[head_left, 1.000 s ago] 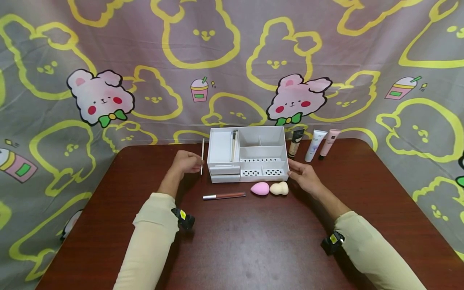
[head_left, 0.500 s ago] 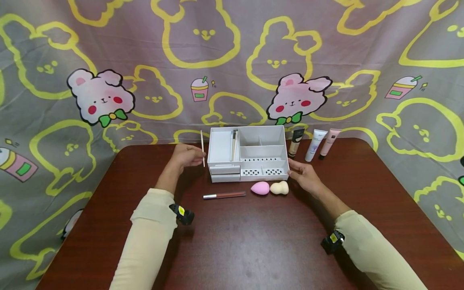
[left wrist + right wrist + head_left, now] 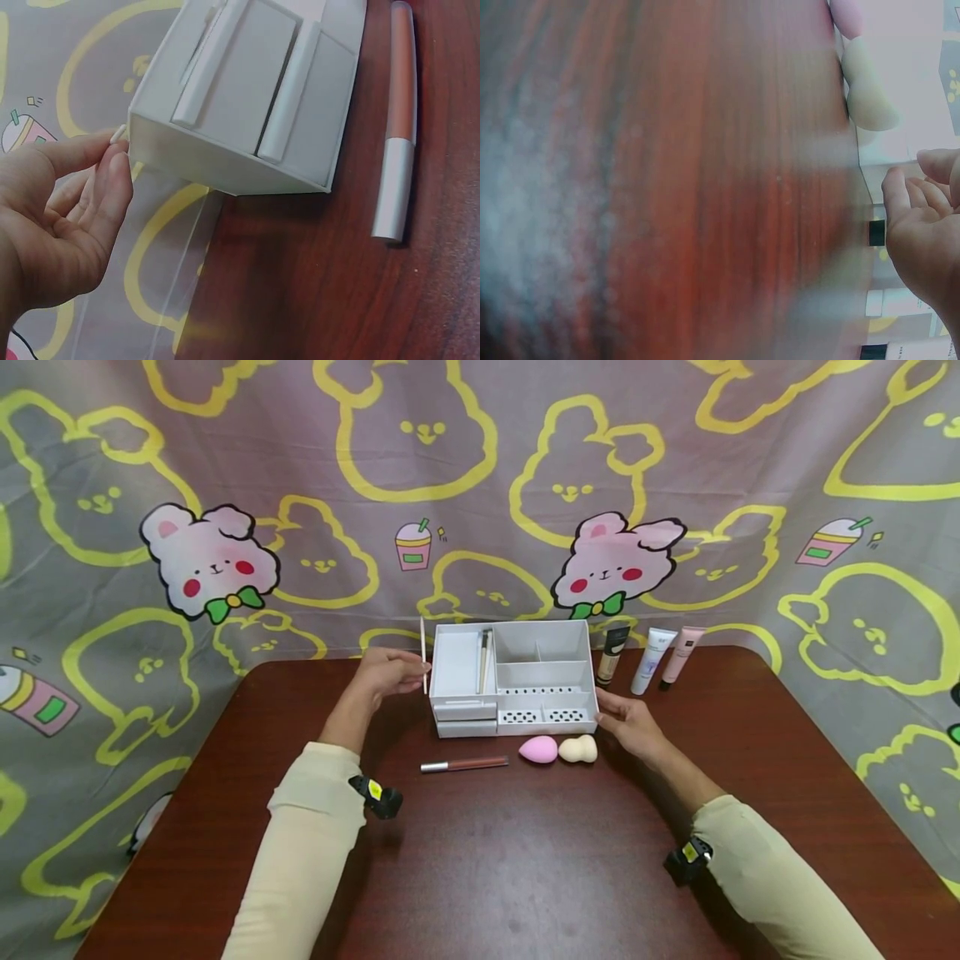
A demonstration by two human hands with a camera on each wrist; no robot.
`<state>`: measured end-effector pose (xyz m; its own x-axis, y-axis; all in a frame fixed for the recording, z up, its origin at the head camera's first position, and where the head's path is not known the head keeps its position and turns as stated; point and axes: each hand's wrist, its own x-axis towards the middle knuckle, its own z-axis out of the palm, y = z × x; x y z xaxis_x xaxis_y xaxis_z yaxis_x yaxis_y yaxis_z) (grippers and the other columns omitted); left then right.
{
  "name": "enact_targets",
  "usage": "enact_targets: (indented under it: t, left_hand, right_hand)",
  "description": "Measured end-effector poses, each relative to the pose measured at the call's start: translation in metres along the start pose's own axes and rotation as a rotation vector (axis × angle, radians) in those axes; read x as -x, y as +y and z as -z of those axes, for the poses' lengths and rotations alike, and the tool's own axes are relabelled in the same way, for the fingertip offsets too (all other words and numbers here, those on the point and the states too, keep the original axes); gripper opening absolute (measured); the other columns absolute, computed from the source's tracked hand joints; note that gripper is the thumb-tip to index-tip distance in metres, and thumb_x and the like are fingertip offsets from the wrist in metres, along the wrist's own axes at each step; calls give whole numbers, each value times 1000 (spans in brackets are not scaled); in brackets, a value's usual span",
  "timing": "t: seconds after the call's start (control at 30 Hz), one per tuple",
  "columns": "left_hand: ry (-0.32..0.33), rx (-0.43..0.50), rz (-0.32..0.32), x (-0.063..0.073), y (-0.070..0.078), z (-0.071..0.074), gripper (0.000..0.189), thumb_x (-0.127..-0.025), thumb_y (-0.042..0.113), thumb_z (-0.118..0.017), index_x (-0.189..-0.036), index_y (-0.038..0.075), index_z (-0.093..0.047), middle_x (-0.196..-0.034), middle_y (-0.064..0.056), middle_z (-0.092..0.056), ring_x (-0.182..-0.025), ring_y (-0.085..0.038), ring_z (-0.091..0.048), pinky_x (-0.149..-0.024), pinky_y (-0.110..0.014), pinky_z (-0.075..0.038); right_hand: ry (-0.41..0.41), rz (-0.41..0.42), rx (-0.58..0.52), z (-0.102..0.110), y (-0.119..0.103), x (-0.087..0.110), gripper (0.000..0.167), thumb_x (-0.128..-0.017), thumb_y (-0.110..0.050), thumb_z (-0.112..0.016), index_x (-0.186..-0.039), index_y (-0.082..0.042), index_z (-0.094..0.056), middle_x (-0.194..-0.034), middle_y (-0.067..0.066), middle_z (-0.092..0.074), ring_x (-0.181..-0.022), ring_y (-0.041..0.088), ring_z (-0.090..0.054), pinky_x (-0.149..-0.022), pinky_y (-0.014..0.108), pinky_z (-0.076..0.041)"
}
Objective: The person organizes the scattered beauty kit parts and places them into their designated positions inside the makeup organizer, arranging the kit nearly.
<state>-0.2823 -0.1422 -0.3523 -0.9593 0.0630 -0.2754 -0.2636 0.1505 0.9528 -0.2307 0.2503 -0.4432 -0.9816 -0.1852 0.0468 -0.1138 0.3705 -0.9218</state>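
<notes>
My left hand [image 3: 388,673] pinches a thin white stick [image 3: 423,643], like a makeup brush handle, between thumb and fingertips. It stands nearly upright beside the left wall of a white organizer [image 3: 543,653]. In the left wrist view, only the stick's rounded end [image 3: 118,134] shows between my fingertips, close to the organizer's corner. Several slim brushes [image 3: 483,664] lean in the organizer's left compartment, above two small drawers [image 3: 465,712]. With fingers extended, my right hand [image 3: 632,727] rests against the organizer's lower right side and holds nothing.
A lip gloss tube [image 3: 465,764], a pink sponge [image 3: 538,749] and a cream sponge [image 3: 578,749] lie in front of the organizer. Right of it stand a black-capped tube [image 3: 612,656], a white tube [image 3: 653,662] and a pink tube [image 3: 682,658]. A patterned curtain [image 3: 480,527] hangs behind.
My left hand has lifted the stick and carried it up and slightly right, closer to the organizer's left wall. The right hand has stayed in place.
</notes>
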Motion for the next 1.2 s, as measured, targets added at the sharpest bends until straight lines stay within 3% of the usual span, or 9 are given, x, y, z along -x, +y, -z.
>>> enact_targets:
  t: [0.27, 0.43, 0.8, 1.03, 1.2]
  left_hand:
    - [-12, 7, -16, 2, 11, -4, 32, -96, 2, -65, -124, -11, -59, -71, 11, -69, -66, -2, -68, -72, -19, -63]
    - [-28, 32, -37, 4, 17, -13, 22, -95, -1, -64, -115, -8, -61, -69, 11, -69, -65, -2, -67, -64, -16, -61]
    - [-33, -34, -51, 6, 26, -29, 36, -93, 3, -68, -124, -13, -60, -68, 10, -67, -63, -2, -65, -60, -13, -59]
    - [-12, -94, -43, 7, 30, -38, 34, -92, 4, -70, -121, -13, -63, -73, 6, -67, -63, -4, -64, -61, -15, -59]
    - [-1, -119, -47, 5, 28, -46, 31, -91, 3, -71, -117, -12, -65, -73, 3, -66, -62, -4, -64, -60, -15, -60]
  right_hand:
    - [5, -2, 5, 0, 1, 0, 54, -99, 4, -55, -150, 10, -38, -149, 30, -44, -133, 35, -51, -86, 0, -46]
    - [2, 2, -1, 0, 2, 0, 54, -99, 3, -55, -150, 11, -38, -149, 30, -44, -132, 31, -53, -87, 0, -46]
    - [2, 8, 8, 0, 2, -1, 54, -99, 3, -56, -149, 11, -38, -149, 30, -44, -129, 24, -56, -87, -1, -45]
    - [-4, 3, -14, 1, 2, 0, 55, -99, 3, -56, -150, 10, -37, -150, 31, -43, -114, -5, -58, -86, -1, -46]
    - [-2, 4, -11, 1, 2, 0, 54, -99, 3, -56, -150, 10, -38, -150, 31, -44, -110, -8, -58, -86, 0, -46]
